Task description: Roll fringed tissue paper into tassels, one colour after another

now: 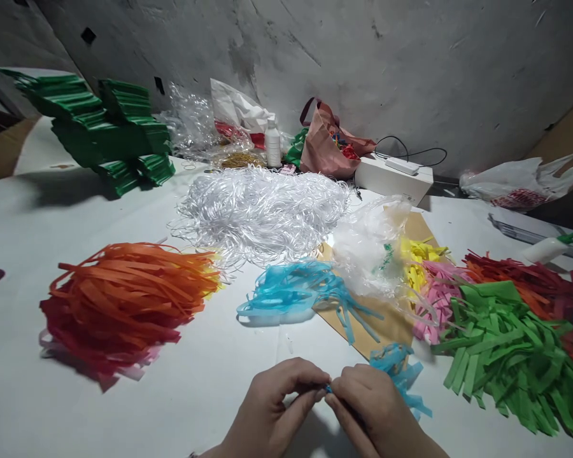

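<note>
At the near edge of the table my left hand (286, 397) and my right hand (370, 404) meet, fingertips pinched together. Between them shows a tiny bit of twisted blue paper (328, 388); most of it is hidden by the fingers. Just beyond my right hand is a fringed bunch of light blue paper strips (401, 375). Whether it joins the pinched bit, I cannot tell. A larger pile of light blue strips (286, 289) lies farther forward, partly on a brown cardboard sheet (386, 324).
Orange and red tassels (128, 299) are heaped at left; green tassels (516, 356) lie at right beside pink tassels (439, 292). White string (262, 210) is piled mid-table, near a clear plastic bag (372, 248). Green folded paper (109, 133) stands back left. A white glue bottle (547, 250) lies right.
</note>
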{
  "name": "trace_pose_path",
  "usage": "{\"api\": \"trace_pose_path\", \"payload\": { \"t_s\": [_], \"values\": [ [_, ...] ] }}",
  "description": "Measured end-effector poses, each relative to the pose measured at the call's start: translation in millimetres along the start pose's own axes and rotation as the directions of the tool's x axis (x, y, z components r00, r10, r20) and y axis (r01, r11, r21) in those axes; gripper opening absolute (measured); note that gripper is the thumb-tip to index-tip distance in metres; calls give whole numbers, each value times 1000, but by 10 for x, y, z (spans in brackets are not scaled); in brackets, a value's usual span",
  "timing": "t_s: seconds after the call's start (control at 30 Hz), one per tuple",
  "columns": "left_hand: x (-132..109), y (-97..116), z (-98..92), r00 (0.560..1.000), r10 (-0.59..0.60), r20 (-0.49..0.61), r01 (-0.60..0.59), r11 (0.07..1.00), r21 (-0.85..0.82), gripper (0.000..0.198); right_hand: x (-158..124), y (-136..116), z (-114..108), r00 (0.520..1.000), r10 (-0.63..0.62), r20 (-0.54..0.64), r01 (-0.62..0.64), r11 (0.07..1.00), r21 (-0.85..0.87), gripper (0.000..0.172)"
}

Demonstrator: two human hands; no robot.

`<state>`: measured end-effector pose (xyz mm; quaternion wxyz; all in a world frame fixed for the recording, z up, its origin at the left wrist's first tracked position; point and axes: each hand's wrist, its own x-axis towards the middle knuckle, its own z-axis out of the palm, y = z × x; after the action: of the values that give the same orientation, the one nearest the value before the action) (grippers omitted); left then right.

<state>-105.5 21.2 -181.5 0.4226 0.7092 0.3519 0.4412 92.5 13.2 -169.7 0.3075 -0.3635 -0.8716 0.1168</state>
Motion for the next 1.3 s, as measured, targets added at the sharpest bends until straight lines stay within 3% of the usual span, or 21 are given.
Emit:
{"api": "trace_pose_path", "payload": {
  "t_s": [0.23,0.4,0.7,0.87,0.97,1.1,1.3],
  "values": [
    [59,49,6,973,-219,78,226,969,-97,11,11,8,-111,990,132,50,-138,979,147,13],
    [44,19,32,950,-287,123,307,930,-200,12,23,17,-134,999,39,12,-40,989,146,11],
    [38,44,0,976,-178,124,203,952,-229,13,22,-11,-116,998,20,-53,-12,989,147,11],
    [47,58,2,964,-256,71,265,931,-249,12,15,-6,-118,999,26,-36,-19,983,181,11],
    [60,71,-16,973,-223,63,231,958,-172,12,23,-16,-122,998,35,-52,-25,985,173,11],
    [81,93,-49,994,-100,35,101,995,-15,14,35,-27,-128,998,21,-64,-11,989,149,10],
    [94,106,-50,999,20,29,-24,993,115,14,35,-23,-126,999,-4,-52,10,994,113,12]
  ]
}}
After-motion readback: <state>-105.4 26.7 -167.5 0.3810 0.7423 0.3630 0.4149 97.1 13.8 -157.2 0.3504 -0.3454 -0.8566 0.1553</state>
